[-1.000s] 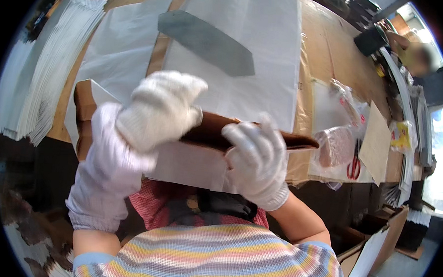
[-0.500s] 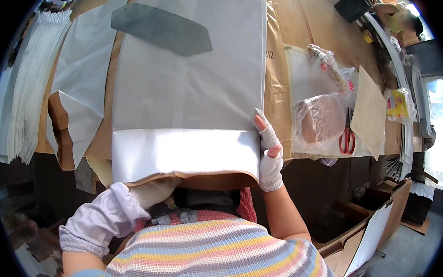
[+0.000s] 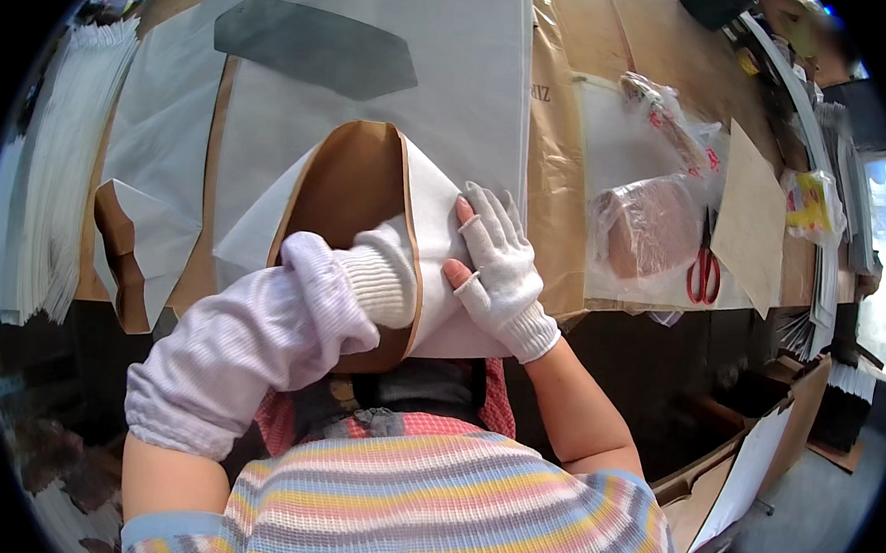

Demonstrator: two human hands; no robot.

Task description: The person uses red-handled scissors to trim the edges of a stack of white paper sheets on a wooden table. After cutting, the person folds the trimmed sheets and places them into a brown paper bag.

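Reaching into the mouth of the paper bag [image 3: 367, 187] from 7 o'clock, the left hand [image 3: 383, 273] is buried past the knuckles in the brown interior, so whether its fingers are spread or curled cannot be told. At 3 o'clock from it, just outside the white wall, the right hand [image 3: 499, 264] lies flat with fingers spread, pressing the bag's side onto the worktable [image 3: 568, 183]. The bag's long axis runs 6 to 12 o'clock, mouth toward the person.
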